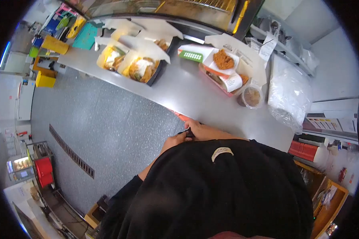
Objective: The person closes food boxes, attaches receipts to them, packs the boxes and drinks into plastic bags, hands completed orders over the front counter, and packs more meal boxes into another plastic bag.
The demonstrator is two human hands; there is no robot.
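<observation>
My left hand (175,140) and my right hand (196,129) are close together in front of my black top, by the front edge of the steel counter (171,92). The fingers of both are curled around a small black thing (190,133), too small to make out. Something red lies just beyond them at the counter edge. On the counter, an open box (221,85) holds fried chicken (223,59), with a lidded tub (250,96) beside it. Further left stand open cartons of food (141,68).
Clear plastic packaging (289,89) lies on the counter's right part. A glass-fronted cabinet (203,12) is at the back. Left of the counter is grey floor with a drain grate (71,153). Yellow bins (46,79) and red containers (44,172) stand further off.
</observation>
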